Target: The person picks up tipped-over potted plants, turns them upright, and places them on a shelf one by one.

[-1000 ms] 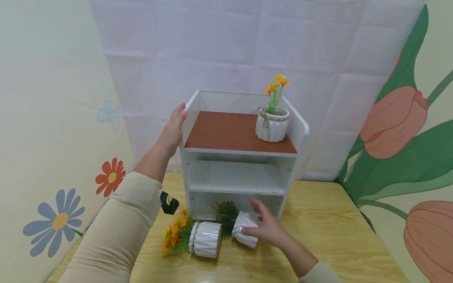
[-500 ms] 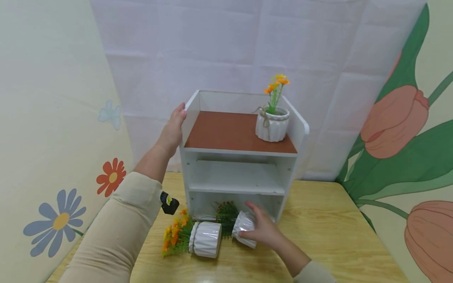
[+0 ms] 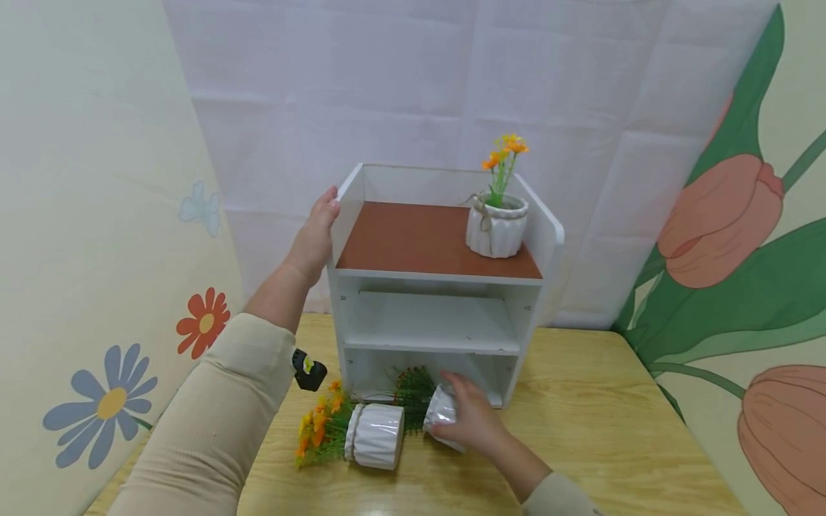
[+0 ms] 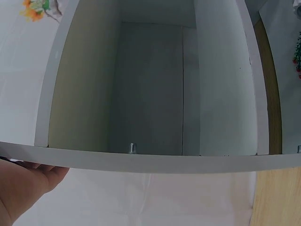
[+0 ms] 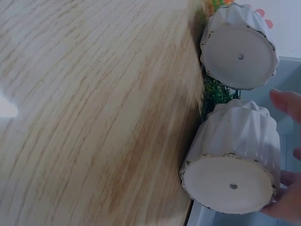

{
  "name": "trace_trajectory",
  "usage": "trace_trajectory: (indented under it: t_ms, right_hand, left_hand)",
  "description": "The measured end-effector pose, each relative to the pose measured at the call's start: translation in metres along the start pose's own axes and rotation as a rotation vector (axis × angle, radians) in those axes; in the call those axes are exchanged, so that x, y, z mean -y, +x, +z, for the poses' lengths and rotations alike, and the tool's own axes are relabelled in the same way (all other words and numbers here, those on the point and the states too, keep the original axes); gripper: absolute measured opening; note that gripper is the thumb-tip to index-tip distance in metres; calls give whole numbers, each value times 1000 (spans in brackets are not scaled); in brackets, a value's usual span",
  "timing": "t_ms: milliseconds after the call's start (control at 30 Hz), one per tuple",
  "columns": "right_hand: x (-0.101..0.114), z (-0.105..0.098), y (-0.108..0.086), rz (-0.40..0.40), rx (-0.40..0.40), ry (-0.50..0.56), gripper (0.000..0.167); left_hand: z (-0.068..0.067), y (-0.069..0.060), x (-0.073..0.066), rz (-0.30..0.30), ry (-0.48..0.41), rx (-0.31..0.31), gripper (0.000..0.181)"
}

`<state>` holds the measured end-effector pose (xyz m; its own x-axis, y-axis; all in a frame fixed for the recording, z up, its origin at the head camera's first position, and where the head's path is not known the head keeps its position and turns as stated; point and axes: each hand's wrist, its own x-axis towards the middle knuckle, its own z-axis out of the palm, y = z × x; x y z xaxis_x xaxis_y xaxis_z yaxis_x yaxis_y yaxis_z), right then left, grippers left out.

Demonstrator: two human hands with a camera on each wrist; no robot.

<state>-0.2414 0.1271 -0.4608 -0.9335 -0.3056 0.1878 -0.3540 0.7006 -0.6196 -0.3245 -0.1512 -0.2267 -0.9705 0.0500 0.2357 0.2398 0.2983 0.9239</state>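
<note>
A small white shelf unit [image 3: 422, 276] with a reddish-brown top stands on the table. My left hand [image 3: 314, 240] rests against the outer face of its left side panel [image 4: 155, 162], fingers near the upper edge. My right hand [image 3: 474, 416] is spread around a white fluted pot [image 5: 230, 155] lying on its side, fingers and thumb apart. Some fingers meet the pot's side in the right wrist view, while one finger stands off it. Dark green foliage with red buds [image 3: 413, 390] points from this pot toward the bottom shelf.
Left of it lies another white pot [image 3: 376, 436] with orange flowers [image 3: 319, 423]. A third pot [image 3: 495, 233], upright with orange flowers, stands on the unit's top right. A black object [image 3: 308, 370] shows by the left sleeve. White cloth [image 3: 400, 86] hangs behind the wood-grained table [image 3: 594, 401].
My right hand has moved left, farther over the fallen pot, covering more of it. The pot looks unmoved. My left hand has stayed at the side panel.
</note>
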Motion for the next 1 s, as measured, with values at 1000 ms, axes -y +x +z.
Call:
trace_trajectory:
  t_ms: [1000]
  right_hand:
    - [7, 20, -1, 31, -16, -393, 99]
  left_hand:
    - [0, -5, -3, 7, 17, -8, 59]
